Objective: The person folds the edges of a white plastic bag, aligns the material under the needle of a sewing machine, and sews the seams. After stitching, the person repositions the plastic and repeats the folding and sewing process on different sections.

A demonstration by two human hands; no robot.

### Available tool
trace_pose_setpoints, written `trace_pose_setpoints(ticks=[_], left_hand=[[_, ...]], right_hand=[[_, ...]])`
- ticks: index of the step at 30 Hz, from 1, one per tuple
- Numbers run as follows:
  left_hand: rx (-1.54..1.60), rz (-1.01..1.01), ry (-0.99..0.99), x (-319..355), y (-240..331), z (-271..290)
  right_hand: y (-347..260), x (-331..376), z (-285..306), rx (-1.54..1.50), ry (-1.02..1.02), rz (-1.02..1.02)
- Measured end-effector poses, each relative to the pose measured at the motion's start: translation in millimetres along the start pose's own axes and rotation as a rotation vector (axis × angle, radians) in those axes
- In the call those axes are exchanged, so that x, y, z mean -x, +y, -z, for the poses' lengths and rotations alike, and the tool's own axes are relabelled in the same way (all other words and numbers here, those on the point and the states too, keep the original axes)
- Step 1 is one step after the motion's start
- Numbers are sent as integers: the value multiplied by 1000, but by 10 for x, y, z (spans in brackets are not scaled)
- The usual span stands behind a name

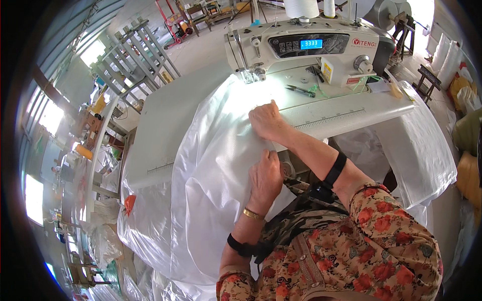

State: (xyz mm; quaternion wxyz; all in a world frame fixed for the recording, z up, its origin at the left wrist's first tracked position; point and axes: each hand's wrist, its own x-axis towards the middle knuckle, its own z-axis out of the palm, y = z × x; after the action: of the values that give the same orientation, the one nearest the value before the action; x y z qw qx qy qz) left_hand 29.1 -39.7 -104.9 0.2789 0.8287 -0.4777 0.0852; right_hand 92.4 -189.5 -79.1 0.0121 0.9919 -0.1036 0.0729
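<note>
A large sheet of shiny white fabric (208, 190) runs from under the needle area of a sewing machine (281, 34), over the table and down its front edge. My right hand (266, 120) is closed at the right edge of this fabric, just in front of the machine's lit needle area. Lower and nearer to me, my left hand (266, 175) is closed in a fist on the same edge. The fingertips of both hands are mostly hidden. The machine's presser foot lies in bright glare, so its contact with the fabric is unclear.
Thread snips (300, 91) lie on the machine bed right of the needle, beside green thread scraps. A white thread cone (301, 8) stands above the machine. More white sheeting (416, 150) hangs over the table's right side. Metal racks (133, 62) stand beyond the table (168, 108).
</note>
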Motion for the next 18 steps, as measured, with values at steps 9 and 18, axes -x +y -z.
trace_pose_setpoints(ticks=[9, 18], left_hand=[[-101, -77, 158, -422, -206, -84], [87, 183, 237, -334, -5, -183]], right_hand=[[121, -397, -221, -126, 280, -53], [101, 90, -143, -349, 194, -236]])
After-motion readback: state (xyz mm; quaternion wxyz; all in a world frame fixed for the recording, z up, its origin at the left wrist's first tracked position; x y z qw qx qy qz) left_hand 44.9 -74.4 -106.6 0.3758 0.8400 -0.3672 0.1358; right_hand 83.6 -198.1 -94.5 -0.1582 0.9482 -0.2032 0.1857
